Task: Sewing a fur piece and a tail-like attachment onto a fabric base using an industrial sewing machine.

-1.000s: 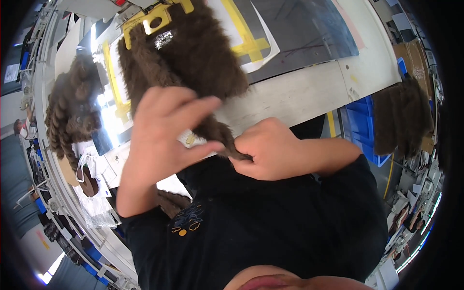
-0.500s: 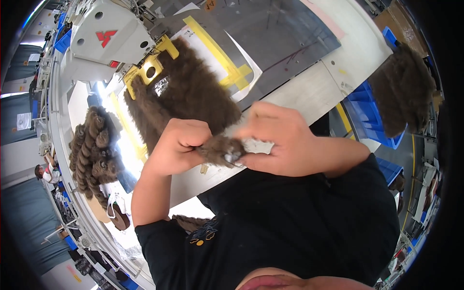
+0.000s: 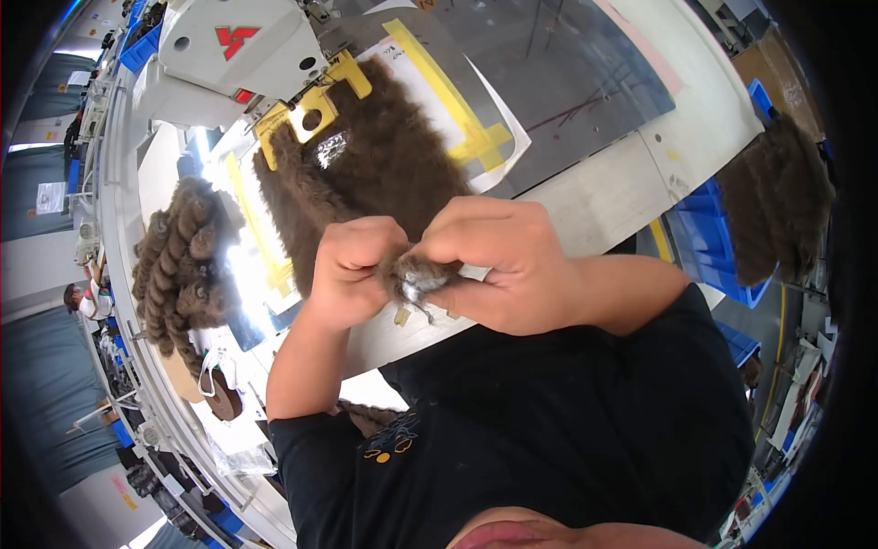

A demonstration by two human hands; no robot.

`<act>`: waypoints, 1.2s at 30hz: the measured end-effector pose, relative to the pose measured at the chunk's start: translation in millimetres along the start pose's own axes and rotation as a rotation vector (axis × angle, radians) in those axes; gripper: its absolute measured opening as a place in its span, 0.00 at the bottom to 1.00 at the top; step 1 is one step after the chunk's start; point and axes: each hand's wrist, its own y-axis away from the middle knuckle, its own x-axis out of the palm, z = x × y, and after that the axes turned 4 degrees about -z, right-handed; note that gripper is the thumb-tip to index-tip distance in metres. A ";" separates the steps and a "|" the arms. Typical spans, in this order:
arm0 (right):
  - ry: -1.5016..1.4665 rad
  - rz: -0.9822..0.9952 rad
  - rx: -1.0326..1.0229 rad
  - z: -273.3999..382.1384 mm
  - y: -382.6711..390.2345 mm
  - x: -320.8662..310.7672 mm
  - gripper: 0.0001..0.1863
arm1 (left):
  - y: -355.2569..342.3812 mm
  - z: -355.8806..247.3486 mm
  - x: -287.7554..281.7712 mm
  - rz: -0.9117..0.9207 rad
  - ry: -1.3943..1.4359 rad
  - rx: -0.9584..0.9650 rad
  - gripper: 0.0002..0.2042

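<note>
Between my two hands is a small brown furry piece (image 3: pixel 428 271) with a whitish bit showing at its opening. My left hand (image 3: pixel 357 273) grips its left end in a fist. My right hand (image 3: pixel 503 265) pinches the other side between thumb and fingers. Just beyond the hands, a large brown fur fabric piece (image 3: pixel 402 151) lies on the work surface, its far left edge by the yellow clamp frame (image 3: pixel 312 120) of a sewing machine (image 3: pixel 229 55). What lies inside the small piece is mostly hidden by my fingers.
Twisted brown fur rolls (image 3: pixel 183 265) are piled at the left. To the right, a blue crate (image 3: pixel 704 233) stands beside the white table edge (image 3: pixel 622 174), with brown fur pieces (image 3: pixel 777 201) over it. A clear plate (image 3: pixel 567 82) lies at the back.
My right hand has moved left, closer to my left hand, and now pinches the furry piece. More of its whitish inside shows. The whole view has shifted slightly.
</note>
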 end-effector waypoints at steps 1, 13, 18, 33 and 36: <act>0.024 0.015 -0.010 0.3 -1.7 -1.7 0.16 | -0.6 0.8 -0.6 -0.004 0.003 0.004 0.08; 0.054 0.050 0.276 -31.9 -65.8 -29.7 0.07 | -70.1 25.4 -43.5 0.316 -0.312 -0.308 0.16; 0.053 0.213 0.533 -74.0 -113.2 -45.4 0.07 | -78.0 26.4 -27.2 -0.060 -0.830 -0.107 0.19; 0.601 0.479 0.257 -167.8 -194.7 -1.2 0.18 | -74.4 73.5 -67.4 -0.059 -1.150 0.288 0.14; 0.627 0.443 0.276 -158.6 -198.0 3.0 0.20 | -74.8 73.1 -68.8 -0.053 -1.150 0.218 0.15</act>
